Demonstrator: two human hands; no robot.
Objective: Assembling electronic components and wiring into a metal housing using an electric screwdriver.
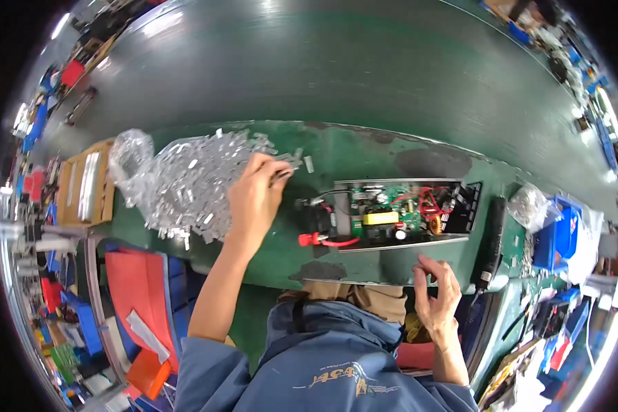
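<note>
My left hand [255,196] reaches over the right side of a pile of small silvery metal pieces [199,172]. Its fingers are bent and pinched together; whatever lies between them is too small to make out. A few loose metal pieces lie just past its fingertips. To the right sits an open electronic unit [398,216] in a metal housing, with a green circuit board, a yellow-wrapped component and red wires. A red clip-like connector [310,239] sticks out at its left end. My right hand [438,296] hovers near the bench's front edge below the unit, fingers loosely curled, thumb apart, seemingly holding nothing.
Clear plastic bagging [132,161] lies left of the pile, beside a wooden box [86,185]. A black power-driver-like tool [489,250] lies right of the unit. Beyond it stand a blue bin [557,233] and a plastic bag [527,206]. A green work surface [288,264] carries everything.
</note>
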